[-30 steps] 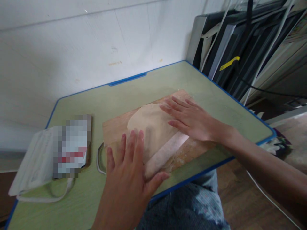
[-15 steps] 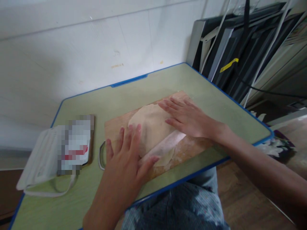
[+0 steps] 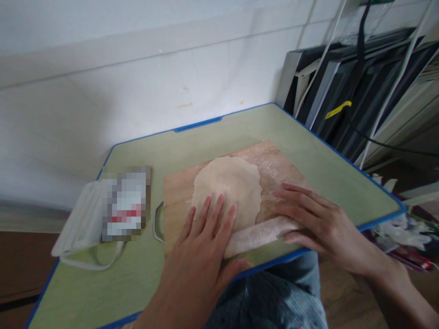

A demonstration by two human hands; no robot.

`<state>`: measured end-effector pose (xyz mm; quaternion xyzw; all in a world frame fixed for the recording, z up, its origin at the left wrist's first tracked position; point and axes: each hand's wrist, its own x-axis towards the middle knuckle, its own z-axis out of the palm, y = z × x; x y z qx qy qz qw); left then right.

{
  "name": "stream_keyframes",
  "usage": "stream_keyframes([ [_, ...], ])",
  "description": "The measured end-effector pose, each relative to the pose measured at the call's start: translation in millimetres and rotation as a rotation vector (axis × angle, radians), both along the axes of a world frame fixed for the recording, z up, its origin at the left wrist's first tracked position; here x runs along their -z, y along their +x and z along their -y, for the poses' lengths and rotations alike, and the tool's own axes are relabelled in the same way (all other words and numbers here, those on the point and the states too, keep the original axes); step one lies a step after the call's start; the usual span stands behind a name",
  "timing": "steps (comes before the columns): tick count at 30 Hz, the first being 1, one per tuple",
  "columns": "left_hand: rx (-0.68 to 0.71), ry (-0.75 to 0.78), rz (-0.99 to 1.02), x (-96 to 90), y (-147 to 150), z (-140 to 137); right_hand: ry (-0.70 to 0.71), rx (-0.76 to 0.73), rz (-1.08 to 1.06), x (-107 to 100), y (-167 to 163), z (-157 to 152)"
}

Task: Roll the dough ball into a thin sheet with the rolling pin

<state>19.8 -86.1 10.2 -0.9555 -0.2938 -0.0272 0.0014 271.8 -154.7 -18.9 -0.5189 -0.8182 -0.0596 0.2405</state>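
Observation:
A thin, roughly round sheet of dough point(image 3: 228, 180) lies on a wooden board point(image 3: 176, 194) dusted with flour. Along the dough's near edge lies a floury rolling pin point(image 3: 257, 236), its two ends hidden beneath my hands. My left hand point(image 3: 206, 249) rests over the pin's left end, fingers stretched out and spread, with the fingertips over the dough. On the right end of the pin my right hand point(image 3: 315, 221) lies with its fingers extended beyond it and the thumb on the near side. Neither hand is wrapped round the pin.
The board sits on a green folding table point(image 3: 137, 285) with a blue rim. A metal handle point(image 3: 157, 222) shows beside the board. To the left are a blurred-out phone-like object point(image 3: 126, 205) and a white strapped item point(image 3: 77, 217). Dark panels point(image 3: 346, 87) lean at the right.
Both hands and the rolling pin have come nearer to me, uncovering more of the dough. My right hand has left the board's far side. The camera view has shifted a little.

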Motion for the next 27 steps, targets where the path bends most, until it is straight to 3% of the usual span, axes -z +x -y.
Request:
stream_keyframes([
  [4,0.26,-0.32,-0.086,-16.8,-9.7,-16.9,0.053,-0.025,-0.031,8.8,6.1,1.2],
  [6,0.329,-0.398,-0.154,-21.4,-9.4,-30.3,0.065,-0.037,-0.035,12.5,7.4,1.3],
  [11,0.358,-0.261,-0.184,-10.2,10.9,-72.4,0.056,-0.021,-0.051,16.7,6.2,1.3],
  [17,0.269,-0.043,-0.061,6.4,47.3,-106.5,0.029,-0.004,-0.071,14.9,2.8,1.2],
  [27,0.296,-0.194,0.124,0.1,78.7,-139.0,0.067,-0.018,-0.068,11.1,0.7,-1.9],
])
